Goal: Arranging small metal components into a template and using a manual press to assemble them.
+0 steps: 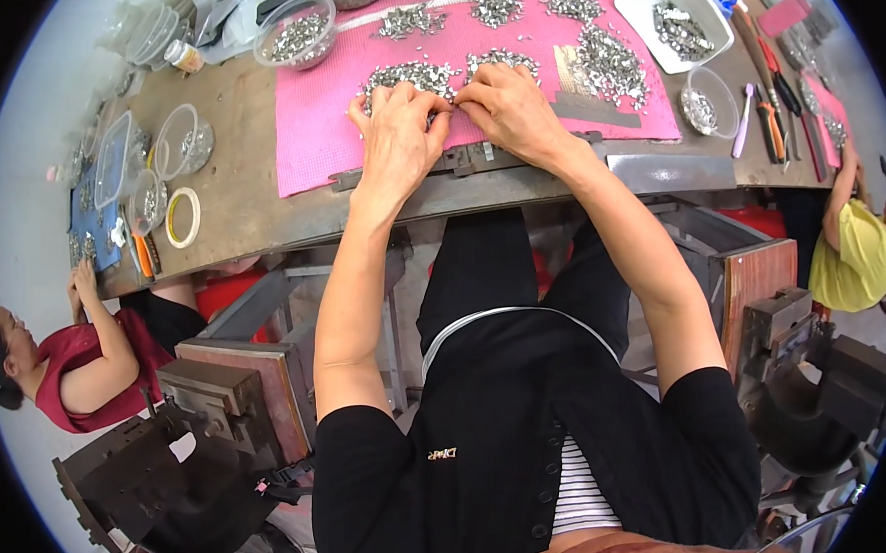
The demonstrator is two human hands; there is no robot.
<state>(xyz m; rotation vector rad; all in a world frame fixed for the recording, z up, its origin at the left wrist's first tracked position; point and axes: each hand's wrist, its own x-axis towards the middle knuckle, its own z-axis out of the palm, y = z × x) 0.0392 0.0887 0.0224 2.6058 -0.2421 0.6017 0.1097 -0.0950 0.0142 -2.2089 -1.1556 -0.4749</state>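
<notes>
The left hand has its grip curled and narrow, thumb below the bent forefinger, the other fingers spread at the near edge of a pile of small metal pieces. The right hand also keeps a narrow grip, its thumb and forefinger drawn close together just beside the left forefinger. The fingers cover whatever lies between them, so I cannot tell whether either grip holds a piece.

The metal pieces are silvery, tiny and loose, heaped in no order on a pink mat; one heap lies under the left fingers, another just beyond the right knuckles. Farther off are three more heaps, and a bigger one spreads to the right, beside a flat grey strip.

Below the wrists, a dark metal fixture lies along the near edge of the table. A clear round tub and a white tray, both with metal pieces inside, flank the mat's far part. Orange-handled pliers lie at right, a tape roll at left. One person in dark red sits at left, another in yellow at right.
</notes>
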